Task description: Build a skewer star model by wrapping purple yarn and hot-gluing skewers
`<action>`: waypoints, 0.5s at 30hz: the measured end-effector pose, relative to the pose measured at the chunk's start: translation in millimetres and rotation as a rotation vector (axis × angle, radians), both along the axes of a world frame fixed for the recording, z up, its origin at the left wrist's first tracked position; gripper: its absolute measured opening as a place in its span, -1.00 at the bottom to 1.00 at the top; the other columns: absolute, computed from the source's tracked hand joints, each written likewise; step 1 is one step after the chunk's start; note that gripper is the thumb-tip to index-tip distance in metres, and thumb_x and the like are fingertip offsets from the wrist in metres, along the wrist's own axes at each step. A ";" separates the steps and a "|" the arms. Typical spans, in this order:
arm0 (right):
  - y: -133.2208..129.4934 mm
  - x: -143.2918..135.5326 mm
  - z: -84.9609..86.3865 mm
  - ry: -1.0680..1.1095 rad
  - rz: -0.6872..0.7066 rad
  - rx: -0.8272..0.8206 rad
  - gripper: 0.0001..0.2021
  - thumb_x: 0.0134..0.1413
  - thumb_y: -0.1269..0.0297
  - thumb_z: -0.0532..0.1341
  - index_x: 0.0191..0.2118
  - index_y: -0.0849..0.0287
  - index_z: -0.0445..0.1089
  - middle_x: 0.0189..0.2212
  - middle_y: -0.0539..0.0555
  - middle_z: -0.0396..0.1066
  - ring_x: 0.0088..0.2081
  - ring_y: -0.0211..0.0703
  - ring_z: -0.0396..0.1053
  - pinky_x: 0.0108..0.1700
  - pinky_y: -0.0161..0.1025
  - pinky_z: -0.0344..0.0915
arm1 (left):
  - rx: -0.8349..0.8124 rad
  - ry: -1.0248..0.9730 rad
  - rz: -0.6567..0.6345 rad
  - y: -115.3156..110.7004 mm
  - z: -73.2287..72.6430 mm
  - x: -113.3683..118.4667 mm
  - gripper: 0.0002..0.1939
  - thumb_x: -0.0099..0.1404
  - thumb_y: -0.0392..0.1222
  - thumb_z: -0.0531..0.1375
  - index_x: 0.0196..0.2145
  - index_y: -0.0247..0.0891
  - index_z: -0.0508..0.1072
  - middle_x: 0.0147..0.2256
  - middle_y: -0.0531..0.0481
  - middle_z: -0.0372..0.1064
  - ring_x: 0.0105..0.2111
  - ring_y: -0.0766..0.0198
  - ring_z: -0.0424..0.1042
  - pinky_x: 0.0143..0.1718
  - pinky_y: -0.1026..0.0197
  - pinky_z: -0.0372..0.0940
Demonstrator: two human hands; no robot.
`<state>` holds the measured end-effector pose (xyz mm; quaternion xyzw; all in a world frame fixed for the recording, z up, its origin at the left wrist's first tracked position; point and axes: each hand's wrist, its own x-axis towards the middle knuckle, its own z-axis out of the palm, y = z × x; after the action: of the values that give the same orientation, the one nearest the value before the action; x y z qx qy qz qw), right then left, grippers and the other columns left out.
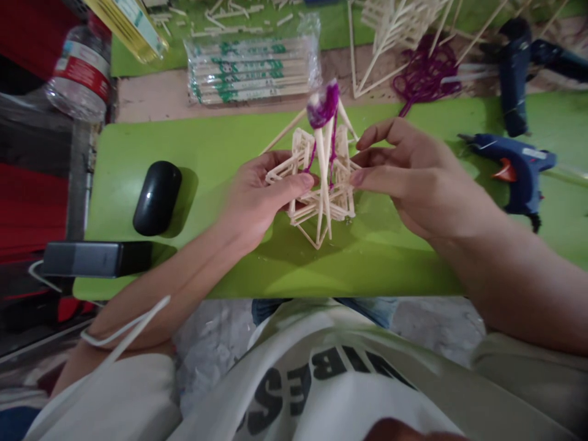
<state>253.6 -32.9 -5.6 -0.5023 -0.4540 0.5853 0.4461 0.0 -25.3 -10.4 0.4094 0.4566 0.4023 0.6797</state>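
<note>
A small model built of thin wooden sticks point(324, 205) stands over the green table mat in front of me. Purple yarn is wound round its raised top, and strands hang down inside the frame. My left hand point(260, 190) grips the model's left side, thumb on top and fingers partly hidden behind the sticks. On the right side my right hand point(408, 171) pinches the frame between thumb and fingers; exactly which stick it holds is hidden. To the right lies a blue glue gun point(519, 162) with an orange trigger.
A black computer mouse point(157, 198) and a black box-shaped device point(98, 258) lie at left. Behind are a clear pack of sticks point(255, 68), a plastic bottle point(82, 76), purple yarn point(425, 70), another stick model point(397, 27) and a second dark glue gun point(513, 76).
</note>
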 end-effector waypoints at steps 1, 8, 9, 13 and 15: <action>-0.2 -0.8 -0.4 0.004 -0.013 -0.003 -0.60 0.01 0.46 0.56 -0.04 0.01 0.56 -0.31 -0.06 0.61 -0.30 -0.13 0.50 -0.28 -0.14 0.26 | -0.006 0.006 0.002 0.2 0.9 0.6 -0.63 0.30 -0.18 0.65 -0.03 -0.22 0.69 -0.19 -0.02 0.71 -0.28 0.16 0.72 -0.28 0.07 0.64; -1.8 -3.7 -1.2 0.031 -0.035 0.008 -0.57 -0.02 0.49 0.57 -0.06 0.01 0.51 -0.27 -0.08 0.57 -0.31 -0.20 0.49 -0.31 -0.17 0.29 | 0.007 0.011 0.024 0.6 -1.7 3.6 -0.60 0.37 0.13 0.66 -0.09 -0.17 0.70 -0.15 -0.07 0.74 -0.20 0.07 0.78 -0.24 0.05 0.66; -2.2 -4.0 -0.9 0.035 -0.040 0.008 -0.57 -0.02 0.49 0.56 -0.06 0.02 0.51 -0.26 -0.07 0.57 -0.30 -0.20 0.50 -0.30 -0.17 0.29 | 0.012 0.010 0.033 0.7 -2.4 3.7 -0.61 0.36 0.11 0.66 -0.10 -0.17 0.70 -0.17 -0.05 0.74 -0.21 0.08 0.78 -0.26 0.06 0.65; -3.2 -6.4 0.5 0.035 -0.050 0.002 -0.57 -0.04 0.49 0.55 -0.09 0.01 0.49 -0.26 -0.07 0.54 -0.29 -0.21 0.48 -0.29 -0.18 0.30 | 0.007 0.006 0.021 1.1 -2.9 2.5 -0.69 0.39 0.01 0.64 -0.12 -0.18 0.72 -0.23 0.01 0.71 -0.35 0.22 0.69 -0.40 0.16 0.54; -3.3 -7.5 0.3 0.033 -0.044 -0.001 -0.58 -0.04 0.49 0.56 -0.10 0.01 0.48 -0.26 -0.07 0.51 -0.27 -0.21 0.46 -0.28 -0.18 0.31 | -0.019 0.020 0.015 1.2 -1.9 1.7 -0.74 0.42 -0.02 0.61 -0.13 -0.19 0.70 -0.24 0.01 0.70 -0.38 0.24 0.67 -0.42 0.17 0.53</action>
<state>246.0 -36.3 -5.3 -0.5028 -0.4352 0.5835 0.4661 1.6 -24.1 -12.3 0.4037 0.4703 0.3987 0.6760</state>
